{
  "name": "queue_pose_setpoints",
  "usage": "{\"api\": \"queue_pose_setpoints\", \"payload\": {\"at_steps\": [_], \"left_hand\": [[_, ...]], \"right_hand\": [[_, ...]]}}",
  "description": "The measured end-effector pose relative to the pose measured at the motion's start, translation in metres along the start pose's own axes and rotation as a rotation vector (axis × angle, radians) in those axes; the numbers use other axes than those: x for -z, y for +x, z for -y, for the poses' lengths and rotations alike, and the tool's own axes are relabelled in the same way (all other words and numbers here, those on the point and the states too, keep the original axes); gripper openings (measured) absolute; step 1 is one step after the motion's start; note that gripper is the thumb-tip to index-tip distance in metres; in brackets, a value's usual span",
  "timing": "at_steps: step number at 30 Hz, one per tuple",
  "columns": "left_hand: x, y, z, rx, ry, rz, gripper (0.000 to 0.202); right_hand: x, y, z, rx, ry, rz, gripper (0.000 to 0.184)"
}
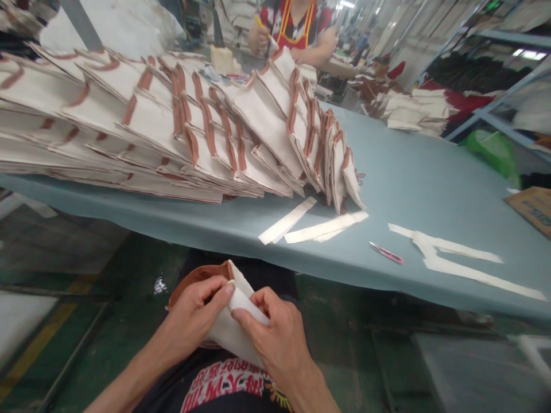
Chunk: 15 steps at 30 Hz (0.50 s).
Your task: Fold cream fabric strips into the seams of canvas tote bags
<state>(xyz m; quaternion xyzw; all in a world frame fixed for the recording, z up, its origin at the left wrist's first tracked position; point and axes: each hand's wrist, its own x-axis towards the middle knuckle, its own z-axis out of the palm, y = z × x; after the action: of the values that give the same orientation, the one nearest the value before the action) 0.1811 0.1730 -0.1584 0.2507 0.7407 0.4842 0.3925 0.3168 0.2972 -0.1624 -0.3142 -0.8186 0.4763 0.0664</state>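
Note:
My left hand [196, 312] and my right hand [271, 330] hold a cream fabric piece with brown trim [232, 330] in my lap, below the table edge. Left fingers pinch its upper fold near the brown strap; right fingers curl over the cream panel from the right. Both hands are closed on it. On the blue-grey table [404, 172] lies a long fanned stack of similar cream pieces with brown straps [181, 132].
Loose cream strips [301, 225] lie near the table's front edge, more strips [447, 255] to the right, with a small pink cutter [386, 253] between them. A person in a red apron [297, 28] works across the table. A cardboard box [534, 209] sits at the right.

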Motion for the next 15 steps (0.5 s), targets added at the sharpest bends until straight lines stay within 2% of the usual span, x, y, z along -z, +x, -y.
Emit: {"api": "queue_pose_setpoints", "payload": {"at_steps": [3,9,15], "left_hand": [[-0.003,0.001,-0.002,-0.02,0.004,-0.016,0.05],[-0.005,0.001,-0.005,-0.061,0.061,-0.081,0.049],[-0.003,0.004,-0.015,-0.081,0.014,0.009,0.045]], "right_hand": [[0.002,-0.003,0.002,-0.074,0.142,0.085,0.038],[-0.011,-0.008,-0.009,-0.178,0.329,0.15,0.048],[-0.005,-0.006,-0.011,-0.124,0.193,0.028,0.044]]}}
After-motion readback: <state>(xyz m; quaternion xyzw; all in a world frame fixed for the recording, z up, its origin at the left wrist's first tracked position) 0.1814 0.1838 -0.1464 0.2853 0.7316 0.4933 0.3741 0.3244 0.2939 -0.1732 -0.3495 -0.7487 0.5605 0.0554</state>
